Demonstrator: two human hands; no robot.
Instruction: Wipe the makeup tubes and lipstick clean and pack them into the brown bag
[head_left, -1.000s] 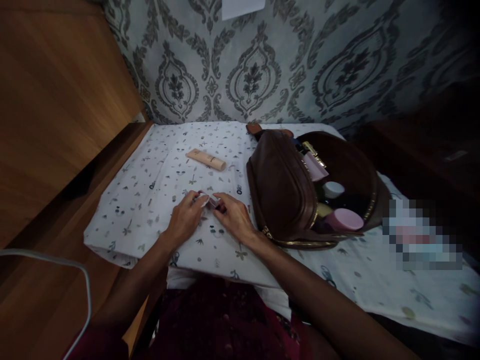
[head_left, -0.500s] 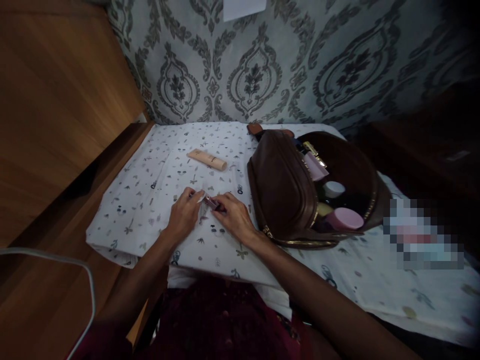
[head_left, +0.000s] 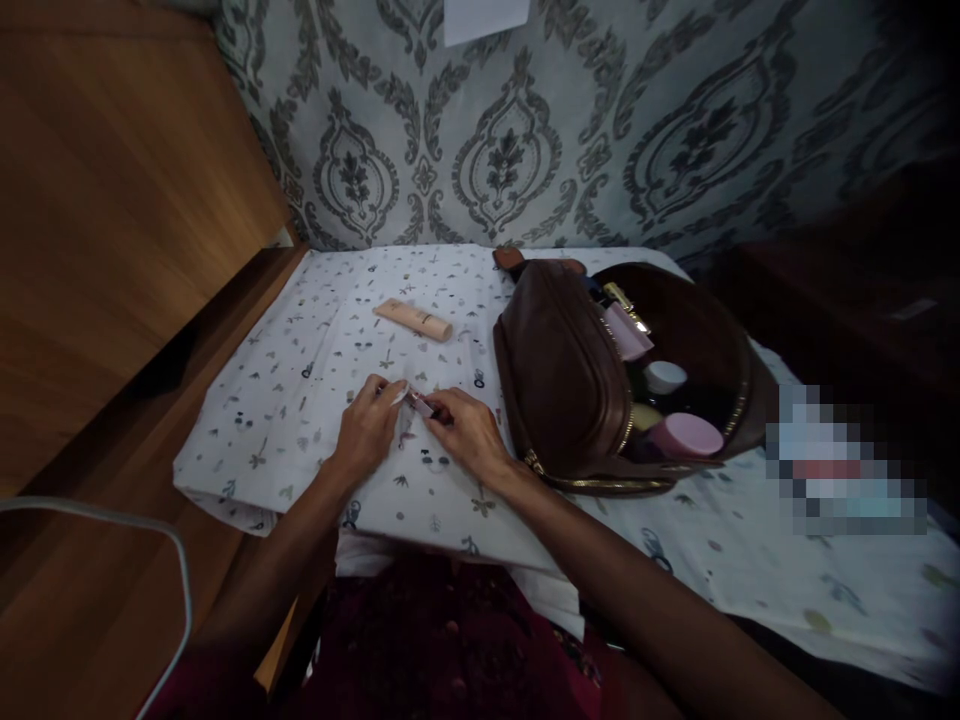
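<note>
Item (head_left: pixel 421 405) between both hands (head_left: pixel 369 425) (head_left: pixel 469 432) slants down toward the right.

We hold a glossy item (head_left: pixel 424 408). The bag (head_left: pixel 559 370) looks smooth and leathery, its zip (head_left: pixel 619 486) shiny metal, the cloth (head_left: pixel 255 400) matt.

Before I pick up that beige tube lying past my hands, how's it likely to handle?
The beige tube probably gives when squeezed, since its body looks flattened toward the left end. It's likely light, being slim. Lying lengthwise on the patterned cloth, it might rock or slide if pushed, but that flattened end should discourage rolling.
</note>
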